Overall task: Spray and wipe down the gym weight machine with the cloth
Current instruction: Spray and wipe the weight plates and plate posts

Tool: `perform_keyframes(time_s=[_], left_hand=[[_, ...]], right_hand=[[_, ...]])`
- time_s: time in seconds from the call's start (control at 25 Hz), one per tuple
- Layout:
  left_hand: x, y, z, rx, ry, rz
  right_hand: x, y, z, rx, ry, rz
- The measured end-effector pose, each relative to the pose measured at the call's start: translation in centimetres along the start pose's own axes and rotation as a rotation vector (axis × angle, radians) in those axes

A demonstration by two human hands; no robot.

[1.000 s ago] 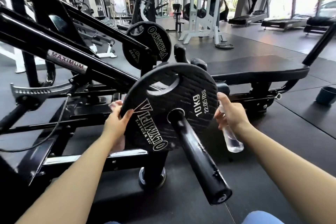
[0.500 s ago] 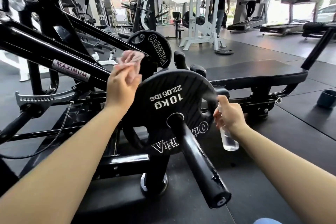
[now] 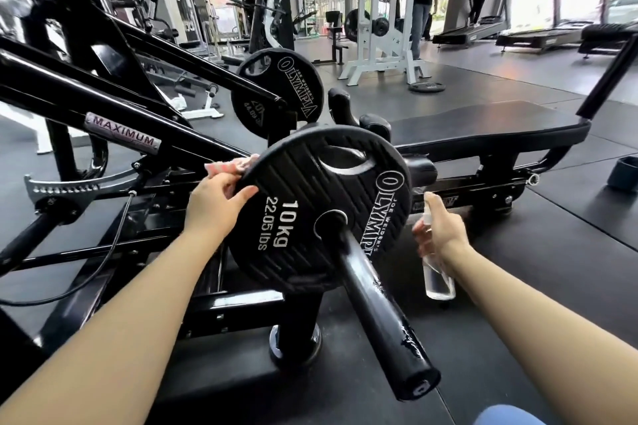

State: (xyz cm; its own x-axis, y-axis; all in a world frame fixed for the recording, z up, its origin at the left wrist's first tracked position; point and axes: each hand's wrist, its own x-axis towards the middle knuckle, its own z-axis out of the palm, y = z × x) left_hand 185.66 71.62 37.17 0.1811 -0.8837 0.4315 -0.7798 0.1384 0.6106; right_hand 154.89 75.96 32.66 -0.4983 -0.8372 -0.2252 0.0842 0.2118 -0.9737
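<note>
The left hand (image 3: 217, 203) grips the left rim of the near weight plate (image 3: 321, 207), thumb on its front face and fingers curled behind the edge, with a pink cloth (image 3: 229, 166) bunched between those fingers and the rim. The right hand (image 3: 440, 235) is clenched round the neck of a clear spray bottle (image 3: 437, 278), held just right of the plate; the bottle's long axis runs nearly upright, its clear body hanging below the hand and its top rising above the fingers. I cannot tell which way the nozzle faces.

The plate sits on a thick black loading bar (image 3: 376, 307) whose long axis runs from the plate's hub toward the near right, ending in a capped tip. The plate's face is turned toward the camera. White writing on it reads "10kg" and "22.05lbs" left of the hub, running downward, and "JOE WEIDER'S OLYMPIA" along the right edge.

Farther back and to the left, a second plate (image 3: 278, 93) carries "OLYMPIA" on its right side and partly hidden figures starting "44.09". A silver label reading "MAXIMUM" (image 3: 122, 134) lies on the sloping black frame (image 3: 51, 93) of the machine at left. A black padded bench (image 3: 483, 126) stretches to the right behind the near plate. On the dark floor at far right stands a dark cup (image 3: 623, 171).
</note>
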Motion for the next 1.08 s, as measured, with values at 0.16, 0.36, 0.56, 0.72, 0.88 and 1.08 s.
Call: perform_keyframes(time_s=[0.16,0.36,0.56,0.72,0.88,1.08], left_hand=[[-3.1,-4.7,1.6,0.001,-0.093,-0.202],[-6.5,-8.2,3.5,-0.142,-0.091,-0.373],[-11.6,-4.4,2.2,-0.287,0.228,-0.180],[-12.6,0.8,1.2,-0.626,-0.090,-0.064],[-12.2,4.0,2.1,-0.894,-0.338,-0.134],[-11.9,5.4,3.6,-0.826,-0.342,-0.071]], right_hand=[[-0.2,1.4,-0.3,-0.122,0.001,0.003],[-1.1,2.3,-0.8,-0.148,-0.031,0.059],[-1.1,2.4,-1.0,-0.169,-0.065,0.016],[-2.5,0.4,-0.1,-0.143,-0.352,0.057],[-4.1,-2.1,0.9,-0.219,-0.718,-0.130],[-5.7,-2.9,1.7,-0.186,-0.810,-0.222]])
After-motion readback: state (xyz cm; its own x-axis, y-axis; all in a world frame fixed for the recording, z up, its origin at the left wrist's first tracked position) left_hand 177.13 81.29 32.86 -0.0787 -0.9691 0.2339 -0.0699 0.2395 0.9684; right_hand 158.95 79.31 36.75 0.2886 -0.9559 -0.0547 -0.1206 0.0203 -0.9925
